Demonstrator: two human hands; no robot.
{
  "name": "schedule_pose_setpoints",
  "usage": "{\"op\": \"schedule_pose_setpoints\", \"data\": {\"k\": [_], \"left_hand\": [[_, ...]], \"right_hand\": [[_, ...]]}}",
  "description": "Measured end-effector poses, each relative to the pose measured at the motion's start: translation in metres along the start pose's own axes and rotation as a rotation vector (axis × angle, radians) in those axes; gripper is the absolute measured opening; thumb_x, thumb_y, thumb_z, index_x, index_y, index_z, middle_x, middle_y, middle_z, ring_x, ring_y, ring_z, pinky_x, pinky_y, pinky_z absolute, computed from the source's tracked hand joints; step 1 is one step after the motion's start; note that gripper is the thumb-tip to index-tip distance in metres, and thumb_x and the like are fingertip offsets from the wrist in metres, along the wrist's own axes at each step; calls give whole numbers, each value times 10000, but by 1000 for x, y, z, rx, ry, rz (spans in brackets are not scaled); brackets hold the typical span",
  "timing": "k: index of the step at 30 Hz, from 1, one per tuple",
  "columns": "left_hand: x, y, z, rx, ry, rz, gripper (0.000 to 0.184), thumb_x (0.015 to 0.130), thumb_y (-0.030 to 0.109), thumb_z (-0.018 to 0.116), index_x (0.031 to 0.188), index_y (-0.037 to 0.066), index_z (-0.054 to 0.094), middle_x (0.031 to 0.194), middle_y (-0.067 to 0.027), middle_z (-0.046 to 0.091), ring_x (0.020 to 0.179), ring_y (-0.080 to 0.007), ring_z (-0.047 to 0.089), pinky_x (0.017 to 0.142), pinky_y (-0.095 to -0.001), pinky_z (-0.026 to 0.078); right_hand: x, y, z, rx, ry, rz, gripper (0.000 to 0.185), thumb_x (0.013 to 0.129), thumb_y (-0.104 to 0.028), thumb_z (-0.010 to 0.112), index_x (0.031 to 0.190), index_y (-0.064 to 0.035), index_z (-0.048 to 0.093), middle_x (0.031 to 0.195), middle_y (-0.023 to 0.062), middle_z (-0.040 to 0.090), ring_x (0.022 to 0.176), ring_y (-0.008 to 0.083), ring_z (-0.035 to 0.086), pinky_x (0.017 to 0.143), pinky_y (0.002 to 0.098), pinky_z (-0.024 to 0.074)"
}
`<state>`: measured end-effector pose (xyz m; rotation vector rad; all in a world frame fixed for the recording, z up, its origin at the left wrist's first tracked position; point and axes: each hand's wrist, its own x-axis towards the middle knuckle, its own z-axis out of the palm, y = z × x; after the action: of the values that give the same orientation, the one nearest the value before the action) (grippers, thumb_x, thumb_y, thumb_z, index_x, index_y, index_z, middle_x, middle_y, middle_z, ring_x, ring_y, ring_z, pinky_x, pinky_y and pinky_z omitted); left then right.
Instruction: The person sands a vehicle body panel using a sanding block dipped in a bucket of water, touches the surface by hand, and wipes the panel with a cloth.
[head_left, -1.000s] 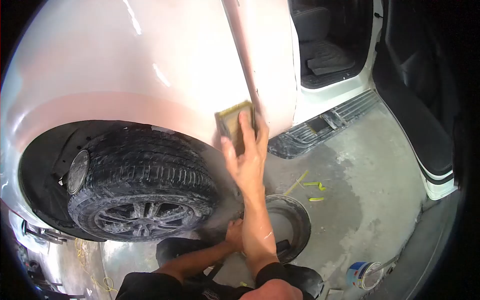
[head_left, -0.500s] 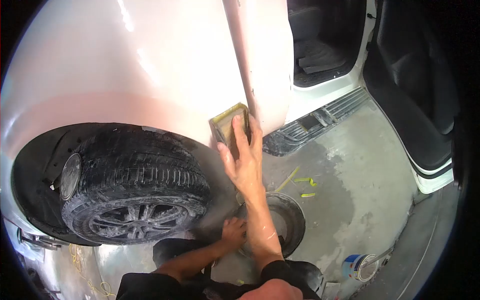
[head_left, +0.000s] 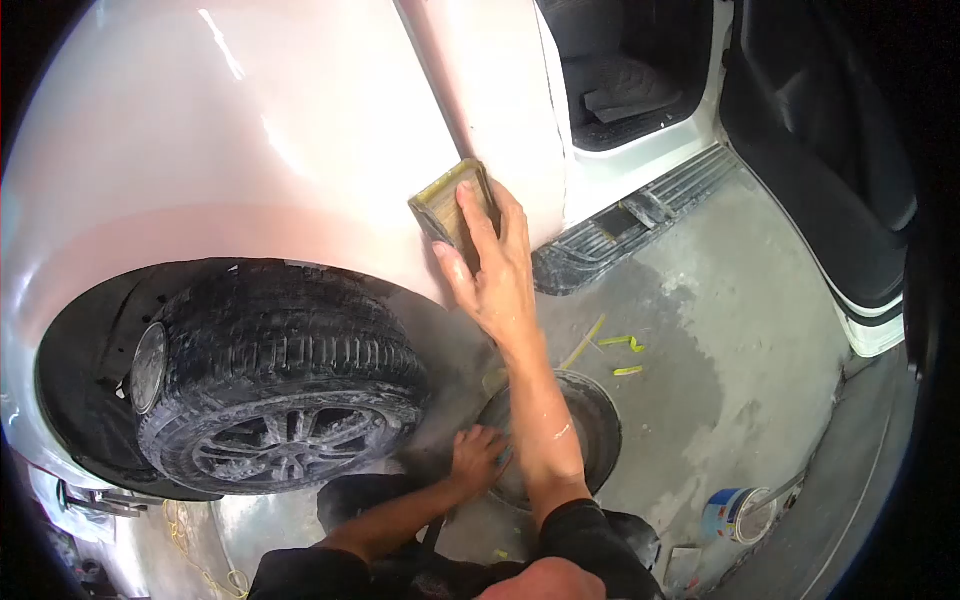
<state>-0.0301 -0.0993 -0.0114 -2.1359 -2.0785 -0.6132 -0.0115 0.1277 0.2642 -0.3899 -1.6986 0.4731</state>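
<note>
My right hand (head_left: 492, 262) is wrapped round a worn, yellow-edged block (head_left: 449, 205), fingers along its back and thumb at its left side. The block lies against the pale pink and white car panel (head_left: 330, 130), beside a raised body line and above the wheel arch. Lower down, my left hand (head_left: 477, 458) is at the left rim of a dark round bucket (head_left: 603, 400); its fingers are partly bent, and whether they hold anything is unclear. My right forearm crosses over the bucket and hides part of it.
A dusty tyre (head_left: 290, 350) stands in the wheel arch at left, with a round lid (head_left: 149, 368) beside it. An open door (head_left: 815, 150) and running board (head_left: 640, 215) are at right. Yellow tape strips (head_left: 627, 371) and a paint can (head_left: 741, 515) are on the floor.
My right hand and the block have moved up along the panel beside the body line. My left hand stays by the bucket, its fingers shifted slightly. The view has shifted a little.
</note>
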Motion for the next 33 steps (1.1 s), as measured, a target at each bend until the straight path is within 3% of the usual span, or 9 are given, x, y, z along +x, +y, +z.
{"op": "schedule_pose_setpoints", "data": {"k": [10, 13, 18, 28, 33], "left_hand": [[2, 3, -5, -81, 110, 23, 430, 781, 294, 859, 1194, 240, 752, 1096, 7, 650, 1045, -235, 601, 851, -449, 420], [1, -3, 10, -51, 25, -22, 462, 772, 299, 865, 1217, 256, 747, 1091, 13, 647, 1048, -235, 601, 866, -451, 424], [2, 0, -4, 4, -36, -18, 458, 787, 301, 855, 1230, 273, 744, 1129, 14, 643, 1087, -229, 587, 897, -456, 431], [0, 1, 3, -7, -137, -85, 377, 815, 299, 828, 1179, 241, 750, 1166, 7, 644, 1132, -240, 582, 915, -489, 430], [-6, -7, 16, -4, -77, -38, 388, 778, 289, 837, 1146, 210, 744, 1171, 6, 644, 1128, -244, 581, 893, -485, 423]], "right_hand": [[-6, 12, 3, 35, 3, -54, 728, 871, -217, 839, 1543, -134, 572, 1565, 300, 445, 1364, 481, 513, 1133, 555, 441], [-31, 25, 10, -35, 8, -80, 739, 853, -214, 859, 1535, -149, 582, 1571, 295, 443, 1360, 485, 516, 1129, 555, 439], [22, -33, 9, -96, -2, -333, 796, 795, -229, 885, 1530, -197, 580, 1572, 267, 444, 1309, 451, 522, 1030, 547, 465], [-91, 34, 6, -104, -31, 46, 822, 847, -180, 870, 1589, -201, 517, 1601, 288, 411, 1370, 502, 494, 1110, 575, 445], [-103, 37, 24, -27, 10, 68, 729, 873, -140, 844, 1549, -142, 572, 1594, 299, 421, 1391, 487, 485, 1130, 543, 457]]}}
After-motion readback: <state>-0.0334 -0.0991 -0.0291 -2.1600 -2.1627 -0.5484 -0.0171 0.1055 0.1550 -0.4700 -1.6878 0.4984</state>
